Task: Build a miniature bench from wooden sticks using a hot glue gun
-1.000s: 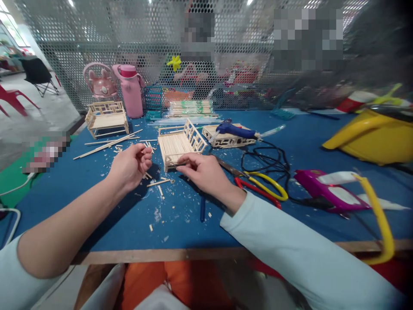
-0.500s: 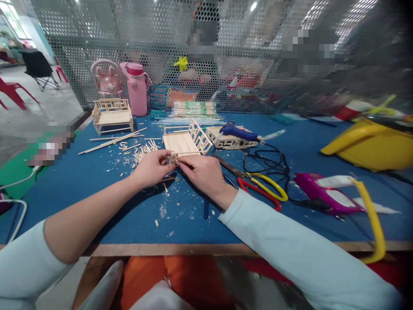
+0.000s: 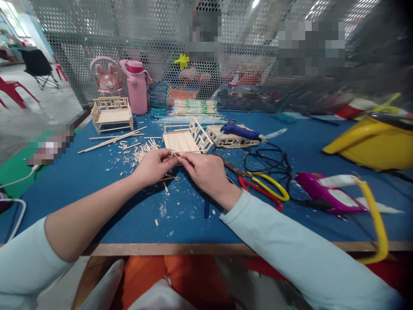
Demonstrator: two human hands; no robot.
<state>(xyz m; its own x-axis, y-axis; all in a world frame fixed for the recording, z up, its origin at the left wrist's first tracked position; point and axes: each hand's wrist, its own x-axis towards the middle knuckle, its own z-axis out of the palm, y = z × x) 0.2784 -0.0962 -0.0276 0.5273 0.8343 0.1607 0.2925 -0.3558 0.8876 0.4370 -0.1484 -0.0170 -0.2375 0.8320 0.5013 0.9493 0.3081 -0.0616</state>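
1. A small wooden-stick bench [image 3: 184, 141] stands on the blue table [image 3: 106, 189], near the middle, with its lattice back towards the right; its front edge is partly covered by the person's fingers
2. The left hand [image 3: 153, 165] and the right hand [image 3: 206, 172] meet at that front edge, fingertips pressed together in a pinch on a short stick piece [image 3: 174, 156]; whether the piece touches the bench cannot be told, since the fingers hide the joint
3. Wood chips and cut stick ends [image 3: 142, 151] lie scattered just left of the hands, and longer bare sticks [image 3: 111, 141] lie beyond them
4. A second finished stick bench [image 3: 112, 113] stands well apart at the far left
5. Just right of the held bench a blue glue gun [image 3: 240, 131] rests on another lattice panel [image 3: 226, 140], whose shape is hard to make out beneath it
6. Scissors with red and yellow handles [image 3: 263, 189] lie near the right wrist, the blades partly hidden behind the hand
7. A black cable [image 3: 267, 163] loops beside them
8. A dark pen-like thing [image 3: 206, 209] shows under the right forearm, mostly covered
9. A pink bottle [image 3: 137, 88] stands at the back by the mesh screen [image 3: 129, 38]
10. A magenta tool [image 3: 322, 193] and a yellow object [image 3: 374, 137] sit at the right, the latter cut off by the frame
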